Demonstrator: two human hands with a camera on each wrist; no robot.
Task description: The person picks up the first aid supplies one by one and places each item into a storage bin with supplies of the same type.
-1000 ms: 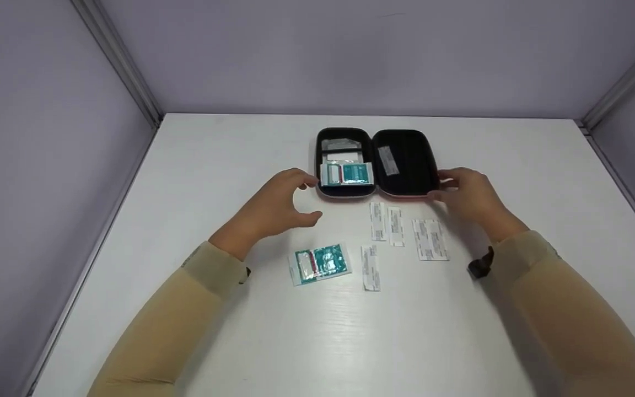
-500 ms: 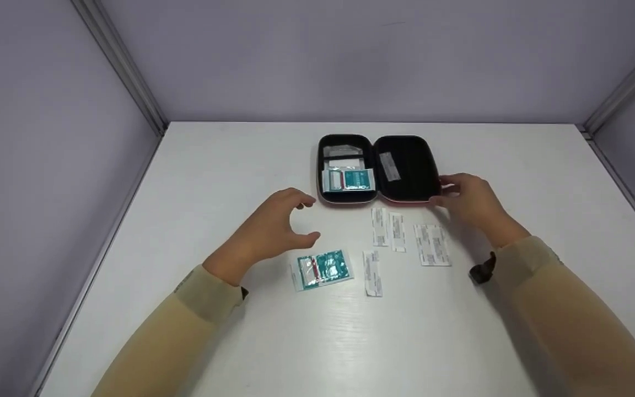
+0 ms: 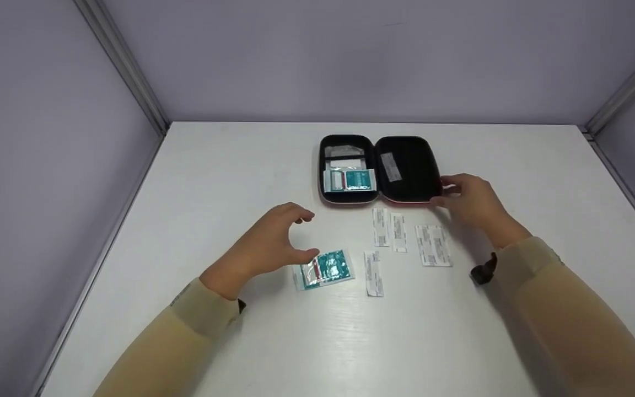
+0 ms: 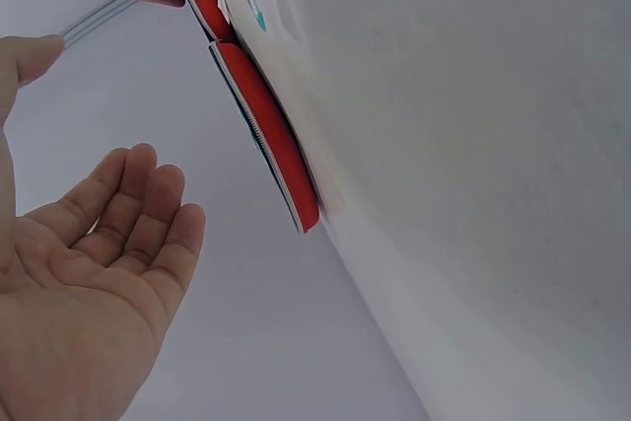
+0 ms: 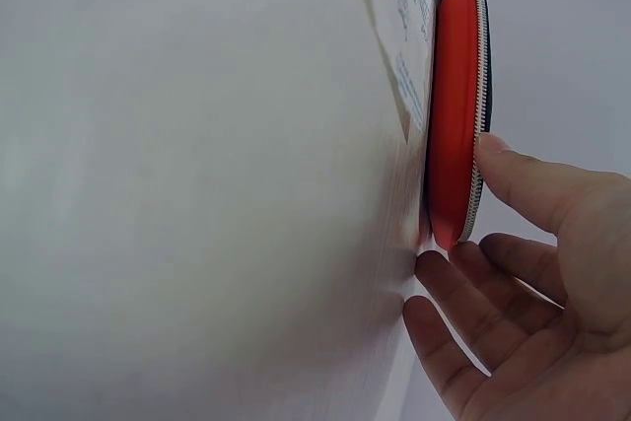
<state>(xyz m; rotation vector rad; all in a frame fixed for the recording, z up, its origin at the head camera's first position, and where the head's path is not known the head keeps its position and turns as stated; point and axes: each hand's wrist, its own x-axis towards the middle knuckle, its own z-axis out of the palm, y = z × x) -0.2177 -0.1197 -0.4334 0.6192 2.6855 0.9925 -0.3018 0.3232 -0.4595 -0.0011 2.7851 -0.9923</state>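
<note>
Currently I have the left hand wide, its thumb overlapping the teal packet just below the head view's centre. With the right hand I grip the right edge of the open case, upper centre.

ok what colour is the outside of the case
The case is orange-red outside, with a whitish zip; the right wrist view shows it best.

Your left grip hid part of the loose teal packet in the head view, where the white packets were too small to read and your sleeves ran past the bottom edge. The right wrist view's top edge cropped the red case.
</note>
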